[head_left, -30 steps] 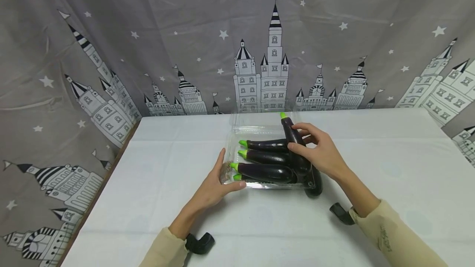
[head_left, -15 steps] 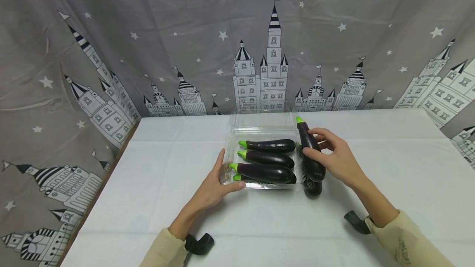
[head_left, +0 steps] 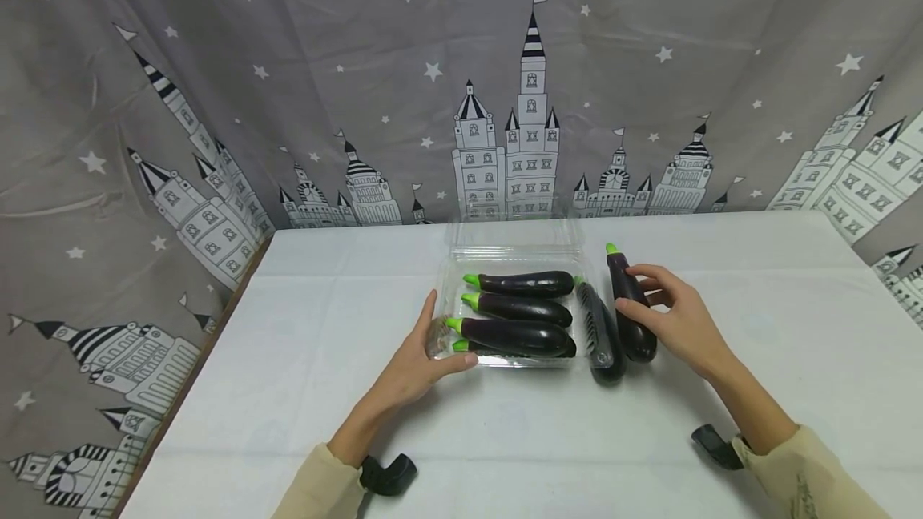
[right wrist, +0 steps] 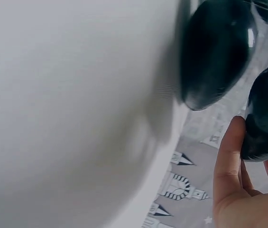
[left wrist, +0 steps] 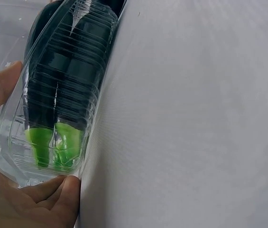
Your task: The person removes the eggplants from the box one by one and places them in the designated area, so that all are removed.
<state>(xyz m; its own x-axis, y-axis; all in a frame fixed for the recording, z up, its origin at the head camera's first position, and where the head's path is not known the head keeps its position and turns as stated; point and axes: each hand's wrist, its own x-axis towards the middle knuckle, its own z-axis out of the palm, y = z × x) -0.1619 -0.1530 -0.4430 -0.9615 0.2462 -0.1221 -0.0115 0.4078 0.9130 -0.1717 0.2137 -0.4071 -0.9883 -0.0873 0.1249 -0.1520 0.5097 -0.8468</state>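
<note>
Dark eggplant [head_left: 626, 287]: right of the box [head_left: 454, 287], its green tip pointing away from the person.
Right hand [head_left: 674, 315]: thumb and bent fingers pinch that eggplant from both sides, parted only by its thickness.
Left hand [head_left: 411, 367]: at the box's left front corner, thumb and forefinger spread wide, thumb along the front, forefinger along the left side.
Loose eggplant [head_left: 607, 343]: just beside the box's right wall, partly seen through it; whether they touch, I cannot tell.
Inner eggplants [head_left: 519, 308]: four in the box, tips toward its left; the front one mostly hidden.
Lid [head_left: 513, 237]: clear, folded back behind the box.
Left wrist view: two green tips close to the box's ribbed wall, with fingers bent at its end, hidden from the head view.
Right wrist view: rounded ends of the pinched and loose eggplants, the pinched one clear of the cloth [head_left: 216, 423].
Backdrop [head_left: 360, 22]: grey, castles and stars, behind the box.
</note>
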